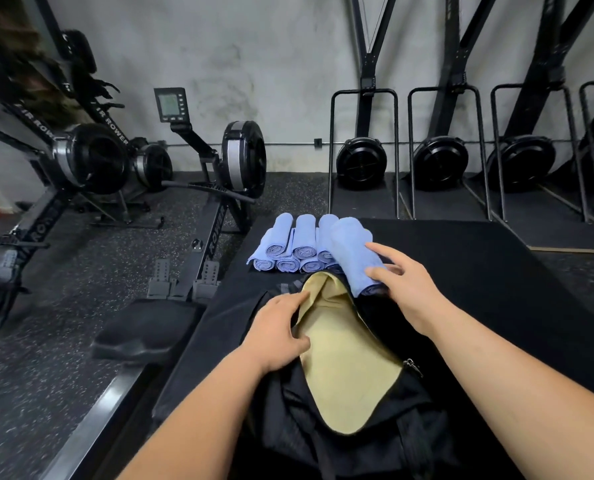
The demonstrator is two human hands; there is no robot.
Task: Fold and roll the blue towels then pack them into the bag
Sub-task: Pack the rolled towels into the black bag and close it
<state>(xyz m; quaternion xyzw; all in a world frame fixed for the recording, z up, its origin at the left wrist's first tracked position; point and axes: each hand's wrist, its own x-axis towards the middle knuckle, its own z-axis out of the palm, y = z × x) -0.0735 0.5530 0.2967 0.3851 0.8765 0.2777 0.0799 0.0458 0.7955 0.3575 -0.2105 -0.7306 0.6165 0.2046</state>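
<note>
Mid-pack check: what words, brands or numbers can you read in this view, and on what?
"IR ROWER": on the tilted-up rail of the stored rower; the leading letter is hidden.
"IR ROW": on the neighbouring rail; the rest is hidden.
"ROWE": on the floor rower's rail; cut off at both ends.
The monitor screen is too blurred to read.
No text shows on the bag or the towels.

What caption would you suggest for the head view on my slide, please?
Right hand grips a rolled blue towel while left hand holds the black bag open.
</note>
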